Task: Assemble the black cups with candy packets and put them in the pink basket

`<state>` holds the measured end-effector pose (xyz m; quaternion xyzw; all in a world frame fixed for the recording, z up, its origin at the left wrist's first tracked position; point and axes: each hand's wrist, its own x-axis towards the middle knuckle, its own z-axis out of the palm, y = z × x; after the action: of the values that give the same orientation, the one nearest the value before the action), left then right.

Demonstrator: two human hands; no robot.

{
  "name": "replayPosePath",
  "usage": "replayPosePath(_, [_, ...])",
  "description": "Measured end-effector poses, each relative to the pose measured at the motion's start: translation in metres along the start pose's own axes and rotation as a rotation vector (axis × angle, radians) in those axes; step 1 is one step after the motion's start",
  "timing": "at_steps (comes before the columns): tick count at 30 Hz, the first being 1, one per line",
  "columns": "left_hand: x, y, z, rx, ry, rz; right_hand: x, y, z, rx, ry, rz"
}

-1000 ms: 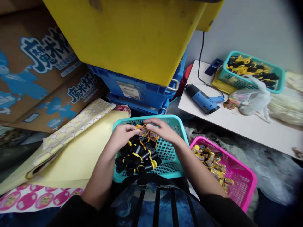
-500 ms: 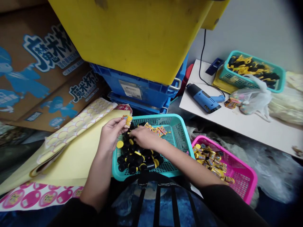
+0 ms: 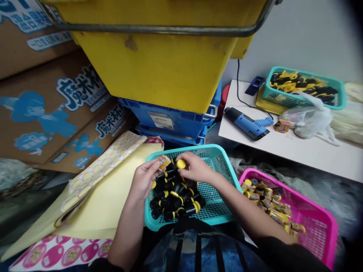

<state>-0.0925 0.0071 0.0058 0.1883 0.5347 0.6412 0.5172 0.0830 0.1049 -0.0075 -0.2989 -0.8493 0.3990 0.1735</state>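
Note:
My left hand [image 3: 145, 180] pinches a small yellow printed label sleeve [image 3: 163, 162] over the far left side of a teal basket [image 3: 222, 154]. Close beside it, my right hand [image 3: 198, 169] is closed on a small black container with a yellow cap [image 3: 181, 163]. The cap faces up, and the fingers hide most of the black body. Many loose black containers with yellow caps [image 3: 177, 194] lie heaped in the basket below both hands. My right forearm crosses the basket's right rim and covers part of it.
To the right stands a pink basket [image 3: 319, 234] with yellow-wrapped containers [image 3: 268, 198]. A blue heat gun [image 3: 246, 122] lies on the white table [image 3: 306, 158], near another teal basket [image 3: 344, 92]. Stacked yellow [image 3: 170, 71] and blue crates [image 3: 184, 126] rise ahead. Cartons [image 3: 45, 113] and sticker sheets [image 3: 93, 207] are at left.
My right hand has lifted a yellow-capped black container from the heap. The left hand still holds the label sleeve. The view has tilted up and shifted left.

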Motion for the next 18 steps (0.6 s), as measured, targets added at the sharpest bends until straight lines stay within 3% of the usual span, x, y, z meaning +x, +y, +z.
replayPosePath(3, [-0.001,-0.003,0.011,0.083,-0.091,-0.045,-0.016,0.004,-0.031,0.527,0.185,0.123])
replayPosePath(6, [-0.002,-0.007,0.025,0.109,-0.145,-0.066,-0.026,0.002,-0.045,0.806,0.168,0.114])
replayPosePath(12, [-0.006,-0.007,0.043,0.117,-0.147,-0.058,-0.03,0.007,-0.048,0.804,0.058,0.178])
replayPosePath(18, [-0.005,-0.01,0.046,0.258,-0.178,-0.008,-0.035,0.016,-0.047,0.781,0.082,0.234])
